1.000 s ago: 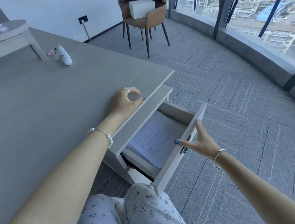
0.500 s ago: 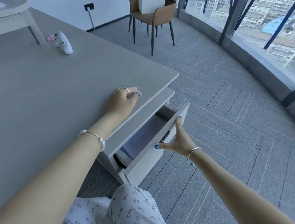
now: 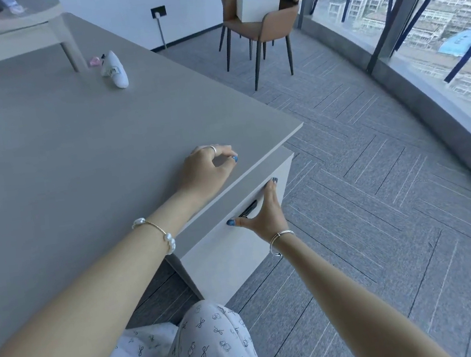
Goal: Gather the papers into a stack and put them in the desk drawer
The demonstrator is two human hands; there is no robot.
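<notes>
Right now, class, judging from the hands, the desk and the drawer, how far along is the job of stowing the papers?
Nearly finished. Done: no papers lie on the desk top, and the drawer sits flush with the cabinet. In hand: the right hand is spread flat against the drawer front beside its dark handle slot, while the left hand rests loosely curled on the desk edge. Left: only lifting the hands away.
</notes>
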